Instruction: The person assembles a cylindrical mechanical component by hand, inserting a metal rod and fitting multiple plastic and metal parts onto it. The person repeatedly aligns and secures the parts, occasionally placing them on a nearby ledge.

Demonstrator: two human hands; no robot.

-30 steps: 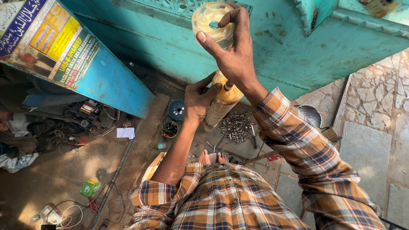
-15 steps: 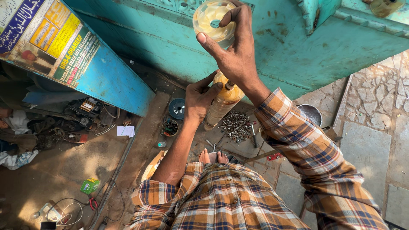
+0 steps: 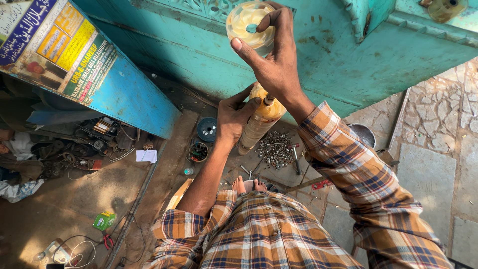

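Observation:
My left hand grips the top of a long yellowish cylinder that stands upright on the ground, with a thin metal shaft sticking out of its upper end. Raised above it, my right hand pinches a round, translucent cream-coloured plastic disc with curved vanes and a centre hole. The disc is held clear of the shaft, apart from the cylinder. My bare feet show below, between the checked sleeves.
A pile of screws and small metal parts lies by the cylinder's base. A blue wire spool and a small bowl sit to the left. A turquoise metal structure rises in front; tools and clutter lie at left.
My right hand has shifted slightly with the disc, which stays raised above the cylinder. The left hand keeps its hold on the cylinder's top.

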